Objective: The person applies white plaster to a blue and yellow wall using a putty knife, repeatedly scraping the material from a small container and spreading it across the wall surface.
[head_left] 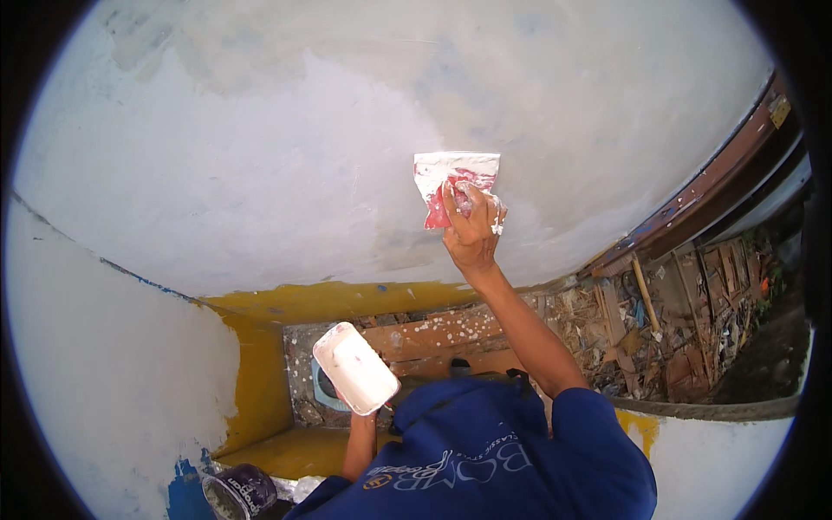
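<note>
My right hand (471, 227) grips a red putty spreader (439, 208) smeared with white filler, its wide straight edge turned up against the wall (286, 173). White paste clings to my fingers and the side of the hand. Lower down and to the left, a white rectangular tray (357, 368) with rounded corners is tilted in front of me. It has pale filler inside and rests on my left hand (362, 425), whose fingers are mostly hidden beneath it. The wall bears white and greyish patches of coating.
Yellow paint bands the wall's foot (347, 300) and the left corner. A dark bucket (241, 492) stands at the lower left. Planks (433, 338) spattered with white lie below me. Wood scraps and debris (641, 321) fill the ground to the right, beyond a low wall's rim.
</note>
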Motion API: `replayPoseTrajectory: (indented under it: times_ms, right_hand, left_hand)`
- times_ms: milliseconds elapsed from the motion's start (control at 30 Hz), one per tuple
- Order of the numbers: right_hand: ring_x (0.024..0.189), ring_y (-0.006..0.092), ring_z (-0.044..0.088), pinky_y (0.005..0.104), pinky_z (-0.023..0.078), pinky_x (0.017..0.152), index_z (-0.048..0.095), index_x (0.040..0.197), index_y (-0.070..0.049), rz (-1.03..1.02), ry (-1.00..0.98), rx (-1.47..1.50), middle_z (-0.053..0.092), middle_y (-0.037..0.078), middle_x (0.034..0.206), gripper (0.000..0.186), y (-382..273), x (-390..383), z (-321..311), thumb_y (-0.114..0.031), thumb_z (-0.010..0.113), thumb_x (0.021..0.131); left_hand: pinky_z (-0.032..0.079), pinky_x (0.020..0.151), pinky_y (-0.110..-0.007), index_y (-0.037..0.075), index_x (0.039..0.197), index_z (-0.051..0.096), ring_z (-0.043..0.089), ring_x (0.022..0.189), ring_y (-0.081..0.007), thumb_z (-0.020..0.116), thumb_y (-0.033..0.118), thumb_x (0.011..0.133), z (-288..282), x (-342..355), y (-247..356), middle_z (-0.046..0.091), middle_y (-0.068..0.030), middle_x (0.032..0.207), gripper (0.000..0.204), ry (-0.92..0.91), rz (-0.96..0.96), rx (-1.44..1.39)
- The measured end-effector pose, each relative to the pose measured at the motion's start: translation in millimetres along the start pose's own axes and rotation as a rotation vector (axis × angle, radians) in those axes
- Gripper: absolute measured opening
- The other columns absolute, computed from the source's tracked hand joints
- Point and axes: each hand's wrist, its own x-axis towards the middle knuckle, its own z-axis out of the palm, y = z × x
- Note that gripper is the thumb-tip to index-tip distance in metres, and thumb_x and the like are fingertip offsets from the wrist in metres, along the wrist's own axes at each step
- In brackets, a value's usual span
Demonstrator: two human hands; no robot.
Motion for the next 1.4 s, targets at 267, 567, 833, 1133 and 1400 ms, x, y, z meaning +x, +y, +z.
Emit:
replayPoseTrajectory:
  times_ms: [267,567,833,1133,1400]
  right_hand:
    - [0.105,0.0301,0.049,0.047,0.034,0.087,0.063,0.12,-0.014,0.028,-0.257,0.011,0.052,0.012,0.117,0.062,27.8,-86.5,23.5,-0.001,0.062,0.059]
    - [0.103,0.0319,0.051,0.0402,0.039,0.089,0.066,0.116,-0.008,-0.044,-0.045,0.167,0.058,0.01,0.116,0.063,15.8,21.1,-51.3,0.006,0.054,0.055]
    - [0.102,0.0244,0.053,0.0427,0.034,0.086,0.064,0.118,-0.015,-0.062,-0.191,-0.072,0.057,0.005,0.12,0.055,38.5,-52.2,9.4,-0.001,0.06,0.065]
    - [0.087,0.0248,0.059,0.033,0.049,0.075,0.062,0.111,0.002,1.263,0.083,0.797,0.06,0.011,0.109,0.03,39.7,-138.4,33.3,0.005,0.061,0.081]
    - [0.095,0.0233,0.059,0.0459,0.054,0.087,0.052,0.109,0.01,1.803,0.287,1.379,0.055,0.014,0.105,0.028,35.1,-46.8,30.8,0.002,0.062,0.084]
  left_hand:
    - [0.048,0.089,-0.032,0.01,0.115,0.056,0.058,0.102,-0.0175,0.05,0.038,0.091,0.9,4.1,-0.9,0.061,-0.0062,0.108,0.038,-0.016,-0.316,-0.71]
    - [0.046,0.089,-0.036,0.008,0.112,0.056,0.058,0.1,-0.0203,0.053,0.039,0.089,-26.0,1.6,-2.5,0.061,-0.0086,0.106,0.039,0.103,-0.114,-0.36]
    - [0.044,0.092,-0.041,0.009,0.117,0.055,0.056,0.103,-0.0252,0.046,0.047,0.092,20.2,-0.4,-5.8,0.059,-0.0107,0.111,0.046,-0.052,-0.201,-0.326]
    - [0.054,0.077,-0.034,0.007,0.102,0.063,0.064,0.084,-0.0173,0.059,0.031,0.084,44.8,-14.3,-5.0,0.065,-0.0051,0.093,0.03,0.215,-0.129,-0.344]
    - [0.054,0.076,-0.03,0.005,0.092,0.066,0.065,0.082,-0.0175,0.062,0.026,0.081,31.0,-13.0,-5.3,0.067,-0.0059,0.09,0.024,0.158,-0.168,-0.496]
